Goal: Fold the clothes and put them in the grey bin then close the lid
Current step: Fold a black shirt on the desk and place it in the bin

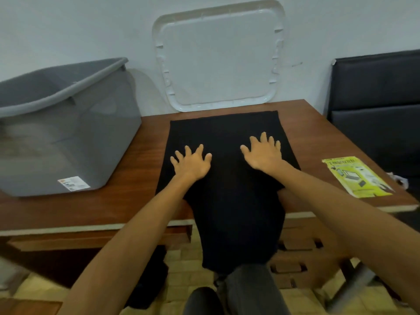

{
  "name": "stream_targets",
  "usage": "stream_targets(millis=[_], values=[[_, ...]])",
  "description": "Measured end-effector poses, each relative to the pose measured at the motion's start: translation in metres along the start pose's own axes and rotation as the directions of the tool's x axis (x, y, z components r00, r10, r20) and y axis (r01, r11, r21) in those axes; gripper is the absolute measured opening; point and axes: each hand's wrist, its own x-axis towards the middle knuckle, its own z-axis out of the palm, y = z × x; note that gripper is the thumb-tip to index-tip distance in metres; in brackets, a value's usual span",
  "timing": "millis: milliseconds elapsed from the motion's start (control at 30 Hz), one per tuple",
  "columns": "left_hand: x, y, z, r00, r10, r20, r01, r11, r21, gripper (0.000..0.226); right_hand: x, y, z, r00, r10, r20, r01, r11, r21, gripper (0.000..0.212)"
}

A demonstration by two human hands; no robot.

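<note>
Black garment [225, 133] lies flat on the table [136, 196], its near end hanging over the edge. Left hand [192, 164] and right hand [263, 153] press it, fingers spread, grasping nothing. Farther left stands the uncovered grey bin [68, 133], contents unclear. The lid [220, 60] leans on the wall.

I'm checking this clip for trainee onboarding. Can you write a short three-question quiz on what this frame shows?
1. True or false: the clear lid is already on the grey bin.
2. The black garment lies: A) inside the bin; B) flat on the wooden table, near end hanging over the edge; C) draped over the lid.
3. Fill in: the left hand and right hand both press on the garment with fingers ____.
Key: 1 false, the lid leans on the wall; 2 B; 3 spread.
</note>
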Motion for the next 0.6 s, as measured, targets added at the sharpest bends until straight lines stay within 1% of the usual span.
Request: stream_targets(millis=[67, 200, 300, 400, 467, 500, 600], values=[[-0.012, -0.016, 0.005, 0.998, -0.059, -0.007, 0.059, 0.998, 0.008, 0.075, -0.018, 0.018, 0.001, 1.0, 0.001, 0.01, -0.001, 1.0, 0.012, 0.075], [-0.021, -0.041, 0.008, 0.999, -0.046, 0.023, 0.045, 0.998, 0.047, 0.084, -0.035, 0.07, 0.002, 0.995, -0.068, 0.075, 0.068, 0.998, 0.006, 0.084], [-0.022, -0.043, 0.004, 0.998, -0.032, 0.049, 0.03, 0.999, 0.042, 0.085, -0.036, 0.104, -0.005, 0.988, -0.102, 0.115, 0.107, 0.994, -0.036, 0.081], [-0.027, -0.043, 0.003, 0.999, -0.022, 0.033, 0.021, 0.999, 0.028, 0.084, -0.041, 0.124, -0.011, 0.983, -0.109, 0.15, 0.126, 0.986, -0.106, 0.078], [-0.03, -0.043, 0.003, 0.999, -0.003, -0.039, 0.002, 0.999, -0.035, 0.077, -0.047, 0.127, -0.013, 0.987, -0.09, 0.137, 0.106, 0.987, -0.118, 0.078], [-0.033, -0.043, 0.004, 0.996, 0.016, -0.089, -0.022, 0.997, -0.073, 0.069, -0.05, 0.124, -0.013, 0.988, -0.092, 0.12, 0.106, 0.988, -0.115, 0.078], [-0.05, -0.04, 0.006, 0.953, 0.152, -0.263, -0.183, 0.979, -0.095, 0.044, -0.056, 0.106, -0.017, 0.986, -0.155, 0.069, 0.163, 0.977, -0.138, 0.078]])
